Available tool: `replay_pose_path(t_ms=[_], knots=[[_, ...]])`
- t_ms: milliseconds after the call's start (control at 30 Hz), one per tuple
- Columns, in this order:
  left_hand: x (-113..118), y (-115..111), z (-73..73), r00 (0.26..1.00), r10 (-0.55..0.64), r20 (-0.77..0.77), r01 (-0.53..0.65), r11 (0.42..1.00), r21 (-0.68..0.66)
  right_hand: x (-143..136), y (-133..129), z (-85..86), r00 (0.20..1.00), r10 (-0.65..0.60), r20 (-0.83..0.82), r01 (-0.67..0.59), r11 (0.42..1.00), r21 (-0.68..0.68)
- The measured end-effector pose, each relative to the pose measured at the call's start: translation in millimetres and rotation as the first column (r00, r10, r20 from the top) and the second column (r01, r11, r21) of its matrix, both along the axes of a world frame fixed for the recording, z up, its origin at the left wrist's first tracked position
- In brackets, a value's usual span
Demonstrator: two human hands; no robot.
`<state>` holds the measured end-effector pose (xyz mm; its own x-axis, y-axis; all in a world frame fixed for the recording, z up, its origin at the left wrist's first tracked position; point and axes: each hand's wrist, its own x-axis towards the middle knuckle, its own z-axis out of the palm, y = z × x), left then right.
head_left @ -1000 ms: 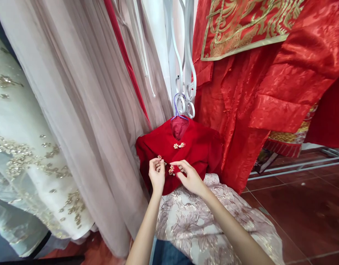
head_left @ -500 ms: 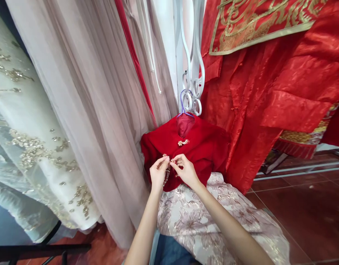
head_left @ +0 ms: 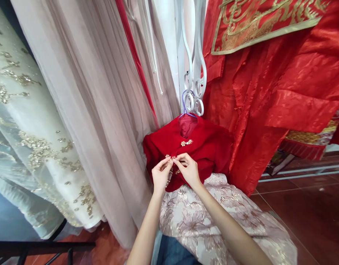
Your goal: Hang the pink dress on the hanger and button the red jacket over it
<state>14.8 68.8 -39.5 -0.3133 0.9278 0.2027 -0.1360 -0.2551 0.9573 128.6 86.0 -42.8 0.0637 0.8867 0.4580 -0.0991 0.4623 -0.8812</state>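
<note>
A short red velvet jacket (head_left: 213,143) hangs on a purple hanger (head_left: 184,103), above a pale skirt with a metallic floral pattern (head_left: 191,217). My left hand (head_left: 161,176) and my right hand (head_left: 188,171) meet at the jacket's front, fingertips nearly touching. Both are closed in a pinch on a small jewelled clasp (head_left: 173,157), one from each side; the fingers partly cover it. A beaded tassel (head_left: 170,176) dangles between the hands. Higher up, near the collar, another flower-shaped clasp (head_left: 186,142) joins the two front edges. A further ornament (head_left: 177,171) shows beside my right fingers.
Pale pinkish gowns (head_left: 103,110) hang close on the left, with a beaded white dress (head_left: 45,143) beyond. Red garments with gold embroidery (head_left: 263,33) hang on the right. A white scrolled metal stand (head_left: 195,84) rises behind the jacket. Dark red tiles (head_left: 310,206) cover the floor.
My hands have come closer together at the clasp, with the right fingertips now against the left ones. The whole view has shifted slightly.
</note>
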Motion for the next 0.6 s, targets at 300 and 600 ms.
replay_pose_path(t_ms=[300, 600], knots=[[1, -1, 5.3, 0.997, -0.007, -0.075, 0.007, 1.000, -0.003, 6, 0, 2.1, 0.999, 0.019, 0.033, -0.020, 1.000, 0.021], [-15, 10, 6.3, 0.953, -0.172, -0.247, 0.179, 0.984, 0.004, 10, 9, -0.3, 0.988, 0.128, 0.083, -0.127, 0.992, -0.021]])
